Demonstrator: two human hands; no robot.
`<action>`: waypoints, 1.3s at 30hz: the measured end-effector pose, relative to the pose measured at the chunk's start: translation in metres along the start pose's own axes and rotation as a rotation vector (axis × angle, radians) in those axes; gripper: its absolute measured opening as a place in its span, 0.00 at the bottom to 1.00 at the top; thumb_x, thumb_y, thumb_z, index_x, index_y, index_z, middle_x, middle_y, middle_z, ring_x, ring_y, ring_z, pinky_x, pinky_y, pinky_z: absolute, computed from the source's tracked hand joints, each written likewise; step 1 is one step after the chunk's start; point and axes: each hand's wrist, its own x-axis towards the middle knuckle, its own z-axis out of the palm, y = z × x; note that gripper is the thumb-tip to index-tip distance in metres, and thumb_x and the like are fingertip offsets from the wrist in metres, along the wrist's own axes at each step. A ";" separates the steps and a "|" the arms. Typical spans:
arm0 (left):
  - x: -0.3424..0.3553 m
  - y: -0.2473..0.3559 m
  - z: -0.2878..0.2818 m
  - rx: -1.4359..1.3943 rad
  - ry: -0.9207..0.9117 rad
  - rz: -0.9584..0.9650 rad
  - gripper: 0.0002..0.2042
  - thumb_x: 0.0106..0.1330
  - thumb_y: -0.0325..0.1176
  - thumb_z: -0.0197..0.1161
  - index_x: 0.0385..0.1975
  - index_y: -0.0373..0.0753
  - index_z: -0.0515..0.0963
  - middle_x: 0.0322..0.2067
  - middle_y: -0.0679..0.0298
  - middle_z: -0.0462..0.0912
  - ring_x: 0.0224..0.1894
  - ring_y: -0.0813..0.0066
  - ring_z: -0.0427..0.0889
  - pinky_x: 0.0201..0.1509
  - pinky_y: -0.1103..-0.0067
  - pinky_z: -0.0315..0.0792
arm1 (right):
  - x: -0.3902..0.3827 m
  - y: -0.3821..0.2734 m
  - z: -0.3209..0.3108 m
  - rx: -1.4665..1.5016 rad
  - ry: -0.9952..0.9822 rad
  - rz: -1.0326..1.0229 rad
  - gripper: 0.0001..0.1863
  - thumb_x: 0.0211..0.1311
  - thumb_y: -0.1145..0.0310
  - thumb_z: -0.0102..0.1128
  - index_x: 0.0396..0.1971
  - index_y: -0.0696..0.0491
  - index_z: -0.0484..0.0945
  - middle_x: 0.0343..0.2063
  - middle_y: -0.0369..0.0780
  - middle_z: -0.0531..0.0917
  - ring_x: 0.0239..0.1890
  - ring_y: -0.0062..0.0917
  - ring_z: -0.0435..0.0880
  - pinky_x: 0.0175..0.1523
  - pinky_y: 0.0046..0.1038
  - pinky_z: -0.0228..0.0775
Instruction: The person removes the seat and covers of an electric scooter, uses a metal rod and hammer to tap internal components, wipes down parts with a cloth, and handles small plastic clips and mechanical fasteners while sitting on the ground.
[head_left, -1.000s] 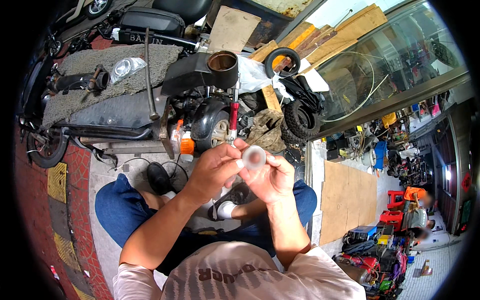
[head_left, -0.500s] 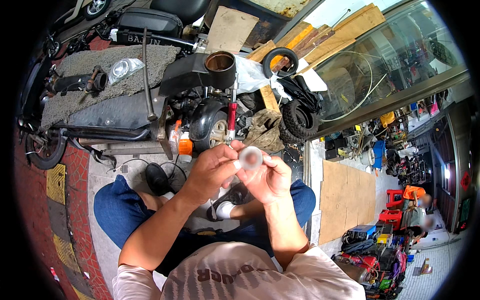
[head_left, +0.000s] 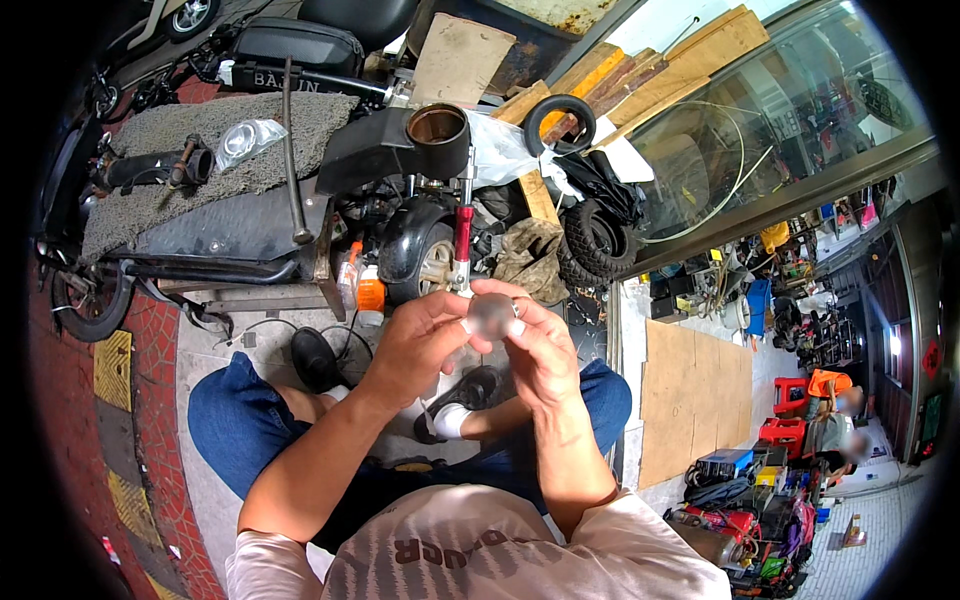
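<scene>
Two hands: both meet on one small round grey part (head_left: 491, 314), held up in front of the chest.
Part: disc-like, blurred; its make is too unclear to tell.
Left hand (head_left: 420, 345): fingers curled, thumb and fingertips pinching the part's left edge.
Right hand (head_left: 540, 350): cupped round the right side, fingers closed against the part.
Step, as judged: fitting or turning the part between the fingertips, an inspection or hand-assembly stage.
Next move calls for: a steady pinch from one hand while the other twists or presses; a small part is easy to drop.
Forearms: rising from the lower edge, elbows out, wrists bent inward.
Below hands: knees in blue jeans (head_left: 235, 425), dark shoe (head_left: 470, 392).
Beyond hands: red shock absorber (head_left: 463, 240), small wheel (head_left: 420, 255), black scooter frame (head_left: 230, 220).
</scene>
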 end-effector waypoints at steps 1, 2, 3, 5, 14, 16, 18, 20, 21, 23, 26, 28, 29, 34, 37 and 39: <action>0.000 0.000 0.000 -0.003 0.012 -0.009 0.06 0.73 0.30 0.58 0.44 0.38 0.80 0.35 0.65 0.87 0.24 0.89 0.73 0.26 0.88 0.67 | -0.001 0.000 0.000 -0.077 0.026 -0.043 0.15 0.65 0.66 0.63 0.45 0.62 0.86 0.60 0.49 0.78 0.59 0.32 0.78 0.63 0.33 0.70; 0.000 0.000 0.001 -0.012 0.019 0.000 0.07 0.73 0.30 0.58 0.45 0.38 0.80 0.35 0.65 0.86 0.23 0.89 0.72 0.26 0.88 0.67 | -0.001 0.000 0.001 -0.144 0.030 -0.059 0.14 0.65 0.67 0.63 0.44 0.61 0.86 0.61 0.49 0.78 0.60 0.32 0.78 0.64 0.33 0.70; -0.001 -0.001 0.001 -0.029 0.034 -0.002 0.07 0.73 0.30 0.59 0.46 0.38 0.79 0.36 0.65 0.86 0.23 0.89 0.72 0.26 0.88 0.67 | -0.001 -0.001 0.002 -0.232 0.023 -0.090 0.13 0.65 0.68 0.63 0.43 0.61 0.86 0.61 0.48 0.78 0.60 0.33 0.78 0.64 0.34 0.69; -0.002 -0.001 0.001 -0.055 0.065 -0.012 0.09 0.73 0.31 0.59 0.48 0.37 0.79 0.38 0.65 0.86 0.26 0.88 0.74 0.27 0.87 0.68 | -0.001 -0.003 0.003 -0.402 0.010 -0.140 0.12 0.65 0.70 0.63 0.42 0.61 0.85 0.62 0.48 0.77 0.60 0.34 0.78 0.65 0.35 0.69; -0.002 -0.001 0.002 -0.130 0.080 -0.038 0.11 0.73 0.31 0.60 0.51 0.36 0.78 0.35 0.67 0.83 0.22 0.88 0.73 0.24 0.88 0.67 | 0.003 -0.016 0.004 -0.816 -0.062 -0.269 0.11 0.61 0.75 0.65 0.44 0.58 0.84 0.60 0.48 0.78 0.60 0.37 0.78 0.65 0.36 0.69; -0.002 -0.001 0.003 -0.165 0.079 -0.059 0.11 0.73 0.32 0.59 0.51 0.36 0.79 0.33 0.68 0.83 0.21 0.88 0.74 0.24 0.88 0.67 | 0.004 -0.018 0.005 -0.834 -0.071 -0.257 0.13 0.61 0.76 0.65 0.46 0.57 0.85 0.59 0.46 0.79 0.62 0.39 0.77 0.66 0.37 0.68; -0.002 0.000 0.003 -0.161 0.071 -0.068 0.11 0.73 0.32 0.59 0.51 0.35 0.80 0.31 0.68 0.82 0.20 0.88 0.74 0.24 0.89 0.67 | 0.004 -0.020 0.006 -0.852 -0.093 -0.270 0.12 0.61 0.75 0.65 0.45 0.58 0.85 0.58 0.47 0.80 0.61 0.40 0.78 0.65 0.38 0.69; -0.002 0.001 0.003 -0.177 0.068 -0.079 0.11 0.74 0.32 0.59 0.51 0.35 0.80 0.30 0.68 0.82 0.20 0.87 0.74 0.23 0.88 0.67 | 0.003 -0.022 0.007 -0.867 -0.108 -0.276 0.12 0.61 0.75 0.65 0.45 0.58 0.85 0.58 0.47 0.80 0.60 0.41 0.78 0.65 0.38 0.69; -0.002 0.000 0.002 -0.187 0.069 -0.083 0.12 0.74 0.32 0.59 0.51 0.35 0.80 0.29 0.68 0.82 0.20 0.87 0.74 0.23 0.88 0.67 | 0.003 -0.023 0.007 -0.872 -0.112 -0.276 0.11 0.62 0.75 0.66 0.44 0.59 0.85 0.58 0.48 0.80 0.60 0.41 0.79 0.65 0.38 0.69; -0.001 -0.001 0.002 -0.197 0.083 -0.097 0.12 0.74 0.33 0.59 0.51 0.35 0.80 0.29 0.68 0.82 0.20 0.86 0.74 0.23 0.87 0.68 | 0.003 -0.025 0.007 -0.893 -0.116 -0.280 0.11 0.62 0.74 0.66 0.43 0.59 0.84 0.58 0.48 0.80 0.59 0.41 0.79 0.64 0.39 0.69; -0.001 -0.007 -0.001 -0.194 0.128 -0.143 0.12 0.73 0.33 0.59 0.51 0.35 0.80 0.28 0.68 0.81 0.19 0.84 0.75 0.22 0.86 0.68 | 0.001 -0.024 0.005 -0.935 -0.109 -0.275 0.10 0.60 0.74 0.68 0.41 0.58 0.84 0.57 0.48 0.82 0.58 0.41 0.81 0.64 0.39 0.70; -0.001 -0.013 -0.003 -0.190 0.156 -0.193 0.12 0.73 0.34 0.59 0.50 0.35 0.80 0.27 0.68 0.81 0.19 0.83 0.75 0.21 0.84 0.68 | -0.003 -0.020 0.004 -0.941 -0.079 -0.248 0.10 0.58 0.74 0.70 0.40 0.58 0.83 0.56 0.47 0.84 0.57 0.40 0.82 0.63 0.38 0.71; -0.003 -0.017 -0.005 -0.187 0.140 -0.222 0.12 0.72 0.35 0.60 0.49 0.35 0.80 0.28 0.67 0.81 0.19 0.83 0.74 0.21 0.84 0.67 | -0.006 -0.015 0.003 -0.941 -0.049 -0.231 0.12 0.56 0.73 0.72 0.39 0.57 0.82 0.55 0.46 0.85 0.56 0.39 0.83 0.62 0.37 0.72; -0.010 -0.036 -0.016 -0.111 0.146 -0.418 0.13 0.71 0.38 0.60 0.45 0.34 0.80 0.27 0.66 0.81 0.19 0.82 0.74 0.20 0.84 0.65 | -0.030 0.024 0.000 -0.790 0.100 -0.051 0.28 0.50 0.73 0.79 0.51 0.57 0.75 0.52 0.47 0.86 0.57 0.36 0.85 0.59 0.34 0.76; -0.014 -0.042 -0.024 -0.043 0.143 -0.517 0.14 0.71 0.39 0.58 0.44 0.34 0.80 0.27 0.66 0.81 0.18 0.82 0.74 0.20 0.84 0.64 | -0.043 0.047 -0.009 -0.877 0.085 -0.085 0.34 0.52 0.69 0.80 0.60 0.55 0.76 0.46 0.44 0.86 0.48 0.34 0.86 0.53 0.32 0.77; -0.014 -0.046 -0.027 -0.018 0.150 -0.571 0.13 0.73 0.37 0.58 0.44 0.34 0.80 0.27 0.67 0.81 0.20 0.82 0.73 0.20 0.85 0.64 | -0.048 0.059 -0.015 -0.838 0.067 -0.053 0.30 0.53 0.67 0.79 0.57 0.55 0.78 0.43 0.42 0.85 0.44 0.33 0.85 0.50 0.31 0.76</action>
